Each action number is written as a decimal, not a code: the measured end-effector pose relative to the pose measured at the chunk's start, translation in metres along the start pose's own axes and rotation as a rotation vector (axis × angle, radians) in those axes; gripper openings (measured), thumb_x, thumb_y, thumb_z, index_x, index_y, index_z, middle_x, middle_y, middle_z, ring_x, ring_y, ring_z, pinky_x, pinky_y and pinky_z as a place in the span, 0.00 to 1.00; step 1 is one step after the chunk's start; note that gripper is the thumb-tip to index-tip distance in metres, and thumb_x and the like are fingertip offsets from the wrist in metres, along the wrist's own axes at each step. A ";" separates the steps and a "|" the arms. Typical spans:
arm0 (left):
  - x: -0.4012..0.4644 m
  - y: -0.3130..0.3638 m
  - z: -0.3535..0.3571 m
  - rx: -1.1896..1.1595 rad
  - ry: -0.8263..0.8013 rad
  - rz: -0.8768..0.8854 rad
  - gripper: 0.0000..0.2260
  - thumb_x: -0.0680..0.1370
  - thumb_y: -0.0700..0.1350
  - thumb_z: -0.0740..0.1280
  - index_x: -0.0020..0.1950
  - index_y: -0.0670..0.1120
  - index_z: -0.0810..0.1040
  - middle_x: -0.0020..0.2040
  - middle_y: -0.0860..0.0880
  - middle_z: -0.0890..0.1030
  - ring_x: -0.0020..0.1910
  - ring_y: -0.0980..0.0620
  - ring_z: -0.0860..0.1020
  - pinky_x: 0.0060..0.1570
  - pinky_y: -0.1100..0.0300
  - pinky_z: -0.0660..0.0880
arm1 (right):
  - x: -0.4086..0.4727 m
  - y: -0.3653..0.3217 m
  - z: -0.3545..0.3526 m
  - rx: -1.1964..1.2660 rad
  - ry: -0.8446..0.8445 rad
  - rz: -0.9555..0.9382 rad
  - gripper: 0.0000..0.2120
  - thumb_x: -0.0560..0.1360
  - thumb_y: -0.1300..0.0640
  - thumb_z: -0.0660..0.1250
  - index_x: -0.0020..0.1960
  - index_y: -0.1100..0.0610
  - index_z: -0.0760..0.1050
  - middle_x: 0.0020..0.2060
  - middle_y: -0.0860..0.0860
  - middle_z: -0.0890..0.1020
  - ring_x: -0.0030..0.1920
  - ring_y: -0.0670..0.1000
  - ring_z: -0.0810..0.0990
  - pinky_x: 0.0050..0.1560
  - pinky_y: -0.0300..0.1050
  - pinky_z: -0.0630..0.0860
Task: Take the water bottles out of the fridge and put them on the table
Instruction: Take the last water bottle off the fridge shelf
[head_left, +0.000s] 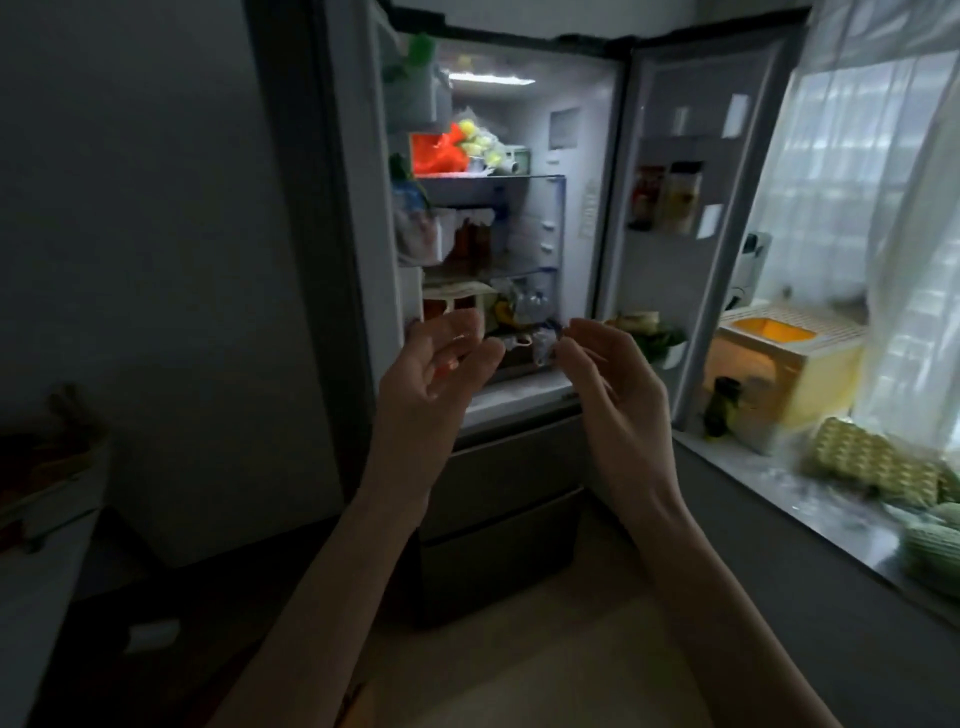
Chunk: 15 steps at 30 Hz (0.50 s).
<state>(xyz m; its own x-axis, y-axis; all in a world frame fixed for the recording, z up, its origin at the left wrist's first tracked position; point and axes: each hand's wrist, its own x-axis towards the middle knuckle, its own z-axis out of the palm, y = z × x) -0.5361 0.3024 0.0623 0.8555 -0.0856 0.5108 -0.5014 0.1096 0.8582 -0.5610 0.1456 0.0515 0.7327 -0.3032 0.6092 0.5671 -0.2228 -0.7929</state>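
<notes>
Two empty hands (519, 364) raised before lit open fridge (587, 208), dim room.

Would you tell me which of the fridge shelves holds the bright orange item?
It is the top shelf, just under the interior light: the orange item sits at its left end beside yellow-green produce. The lower shelves show nothing that colour.

The room is dim. The brightest source is the lamp strip (491, 78) inside the open fridge (498, 234), which washes its upper shelves pale and overexposes them. Softer daylight comes through the sheer curtain (852, 234) at the right edge and glares off the counter (810, 499) beneath it. The left wall (156, 234) and floor fall into deep shadow. Both hands are backlit and motion-blurred. The whole picture is soft, and straight lines bend near the edges.
</notes>
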 end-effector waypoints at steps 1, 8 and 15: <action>0.009 -0.007 0.015 0.002 -0.008 0.002 0.24 0.69 0.61 0.71 0.62 0.53 0.78 0.60 0.56 0.81 0.61 0.58 0.78 0.55 0.64 0.75 | 0.010 0.008 -0.013 -0.005 0.008 0.001 0.17 0.76 0.48 0.68 0.62 0.54 0.77 0.52 0.45 0.83 0.54 0.40 0.81 0.57 0.36 0.77; 0.096 -0.077 0.092 0.010 0.016 0.057 0.24 0.71 0.58 0.72 0.64 0.50 0.77 0.61 0.55 0.81 0.61 0.61 0.77 0.55 0.70 0.73 | 0.098 0.086 -0.063 -0.005 0.019 -0.002 0.18 0.75 0.47 0.68 0.62 0.52 0.77 0.52 0.43 0.83 0.56 0.39 0.81 0.60 0.38 0.76; 0.216 -0.159 0.157 -0.020 0.045 0.074 0.22 0.73 0.56 0.72 0.64 0.50 0.77 0.60 0.55 0.80 0.58 0.63 0.78 0.51 0.72 0.74 | 0.222 0.179 -0.096 -0.060 0.059 0.021 0.24 0.73 0.39 0.69 0.64 0.50 0.76 0.56 0.47 0.83 0.58 0.47 0.82 0.61 0.56 0.78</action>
<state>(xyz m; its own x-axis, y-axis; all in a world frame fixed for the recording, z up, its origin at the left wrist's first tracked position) -0.2919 0.1108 0.0446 0.8212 -0.0323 0.5697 -0.5613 0.1338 0.8167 -0.3328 -0.0504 0.0435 0.7200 -0.3616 0.5924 0.5269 -0.2706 -0.8057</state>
